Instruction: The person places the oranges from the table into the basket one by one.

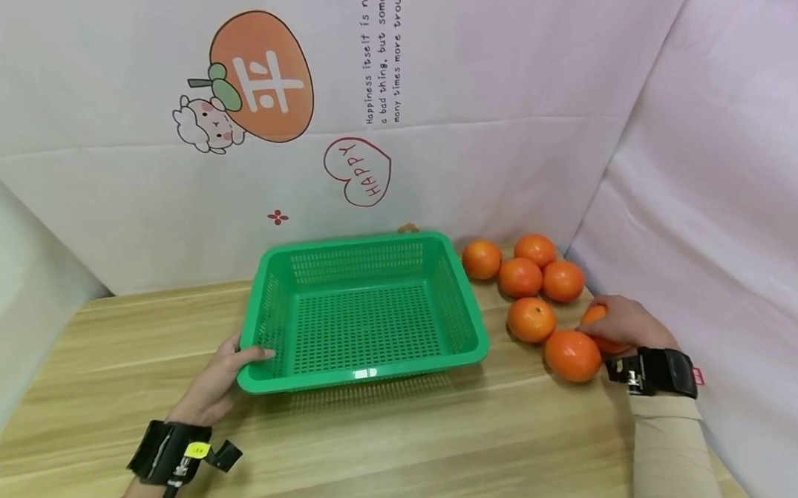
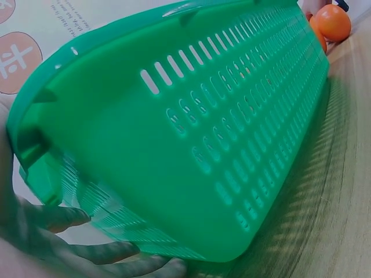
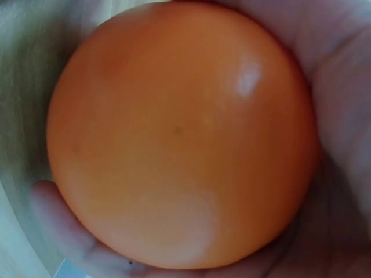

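The right hand [image 1: 626, 324] cups an orange [image 3: 179, 136] at the table's [image 1: 394, 442] right edge beside five others; the left hand [image 1: 220, 379] grips the empty basket's [image 1: 371, 373] near-left corner. This looks like the pickup step. Next, the orange must lift clear of its neighbour [image 1: 572, 356] and cross the rim.

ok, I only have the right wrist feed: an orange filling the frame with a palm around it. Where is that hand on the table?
Observer: The right hand is at the table's right edge, gripping one orange beside a cluster of six more.
Operator: Is there a container?
Observer: Yes, a green slotted basket sits mid-table, left of the fruit, with nothing inside it.
Operator: And the other hand?
Observer: The left hand holds the basket's near-left corner, thumb over the rim, fingers under its side.
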A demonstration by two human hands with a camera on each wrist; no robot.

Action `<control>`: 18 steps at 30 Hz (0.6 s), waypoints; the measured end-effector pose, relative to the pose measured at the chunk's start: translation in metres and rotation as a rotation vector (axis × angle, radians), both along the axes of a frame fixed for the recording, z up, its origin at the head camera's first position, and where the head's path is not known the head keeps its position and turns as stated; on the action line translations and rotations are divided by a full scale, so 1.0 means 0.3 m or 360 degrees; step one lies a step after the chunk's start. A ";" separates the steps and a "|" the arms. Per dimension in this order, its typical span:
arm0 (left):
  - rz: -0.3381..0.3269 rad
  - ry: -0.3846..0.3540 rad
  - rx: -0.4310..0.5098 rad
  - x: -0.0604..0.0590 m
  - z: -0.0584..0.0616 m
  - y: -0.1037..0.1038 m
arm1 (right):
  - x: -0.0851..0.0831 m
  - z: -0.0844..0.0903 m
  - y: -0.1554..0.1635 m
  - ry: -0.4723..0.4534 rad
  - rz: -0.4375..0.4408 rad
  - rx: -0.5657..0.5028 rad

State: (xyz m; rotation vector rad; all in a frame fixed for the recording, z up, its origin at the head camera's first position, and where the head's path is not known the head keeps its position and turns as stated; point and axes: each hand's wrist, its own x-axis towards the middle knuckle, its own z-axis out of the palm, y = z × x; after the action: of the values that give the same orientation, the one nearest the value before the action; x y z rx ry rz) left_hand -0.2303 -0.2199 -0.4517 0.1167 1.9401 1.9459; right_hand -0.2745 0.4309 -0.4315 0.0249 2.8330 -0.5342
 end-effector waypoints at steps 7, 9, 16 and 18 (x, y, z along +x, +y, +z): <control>0.0011 0.0014 -0.0010 -0.009 -0.002 -0.002 | 0.003 0.002 0.009 0.0040 0.0036 -0.0010; -0.0012 0.0013 -0.0005 -0.009 -0.007 -0.002 | 0.010 -0.001 0.019 0.0045 0.0046 -0.0003; -0.0008 0.0016 -0.0017 -0.005 -0.019 -0.004 | 0.033 0.010 0.047 0.0146 0.0047 0.0025; -0.0004 0.0018 -0.0015 -0.005 -0.016 -0.005 | 0.039 0.027 0.052 0.0147 0.0038 0.0029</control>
State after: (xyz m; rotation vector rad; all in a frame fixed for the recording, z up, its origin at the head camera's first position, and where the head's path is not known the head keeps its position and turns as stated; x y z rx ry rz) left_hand -0.2318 -0.2214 -0.4564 0.1278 1.9555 1.9381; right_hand -0.2628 0.4464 -0.4235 -0.0309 2.9240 -0.5174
